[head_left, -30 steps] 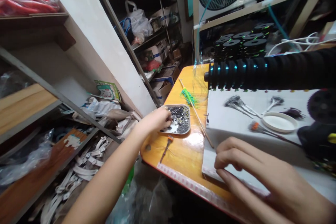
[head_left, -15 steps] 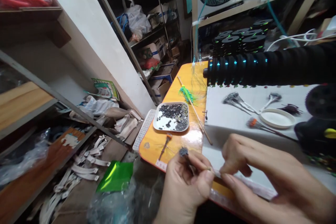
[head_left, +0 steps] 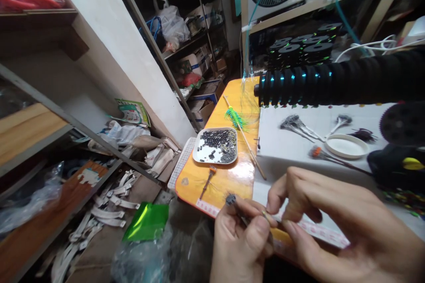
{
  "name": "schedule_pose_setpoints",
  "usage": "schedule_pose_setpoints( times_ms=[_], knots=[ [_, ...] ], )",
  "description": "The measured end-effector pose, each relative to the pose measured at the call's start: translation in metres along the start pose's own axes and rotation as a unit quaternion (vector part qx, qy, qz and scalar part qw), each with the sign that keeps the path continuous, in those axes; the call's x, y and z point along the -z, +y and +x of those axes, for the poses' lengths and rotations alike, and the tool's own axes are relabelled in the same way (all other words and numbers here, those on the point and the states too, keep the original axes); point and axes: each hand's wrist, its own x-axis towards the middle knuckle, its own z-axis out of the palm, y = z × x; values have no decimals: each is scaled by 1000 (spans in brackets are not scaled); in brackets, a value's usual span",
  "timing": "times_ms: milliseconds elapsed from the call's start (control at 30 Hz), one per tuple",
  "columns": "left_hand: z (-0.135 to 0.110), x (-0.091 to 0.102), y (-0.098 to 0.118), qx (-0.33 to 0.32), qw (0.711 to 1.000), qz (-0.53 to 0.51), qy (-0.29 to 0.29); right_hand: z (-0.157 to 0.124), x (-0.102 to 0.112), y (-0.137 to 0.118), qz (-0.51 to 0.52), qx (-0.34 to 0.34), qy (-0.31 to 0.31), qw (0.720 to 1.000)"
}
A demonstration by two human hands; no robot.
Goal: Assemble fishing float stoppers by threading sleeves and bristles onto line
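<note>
At the near edge of the orange table (head_left: 229, 177), my left hand (head_left: 241, 241) pinches a thin stick with a dark tufted tip (head_left: 231, 198). My right hand (head_left: 332, 225) meets it from the right, thumb and forefinger closed on the same stick near a small yellowish bead; which fingers bear the bead is unclear. A white tray of small black tubes (head_left: 215, 146) lies just beyond, apart from both hands. An orange-headed tufted stick (head_left: 209, 179) rests on the table between tray and hands.
A white sheet (head_left: 299, 141) carries several tufted sticks and a white lid (head_left: 345, 146). A long black ribbed roll (head_left: 332, 84) spans the table's back; black spools (head_left: 299, 51) behind it. A black tool (head_left: 395, 168) lies right. Cluttered shelves and floor on the left.
My left hand left the tray and came back to the near edge, where it now holds the tufted stick. My right hand lifted off the sheet to meet it.
</note>
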Motion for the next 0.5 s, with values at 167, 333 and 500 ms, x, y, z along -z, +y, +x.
schedule_pose_setpoints(
  times_ms=[167, 333, 500],
  knots=[
    [-1, -1, 1, 6, 1000, 0, 19, 1, 0, 1, -4, 3, -1, 1000],
    [-1, -2, 2, 1, 1000, 11, 17, 2, 0, 0, -9, 6, 0, 1000],
    [1, 1, -1, -24, 999, 35, 26, 1, 1, 1, -12, 5, -5, 1000]
  ],
)
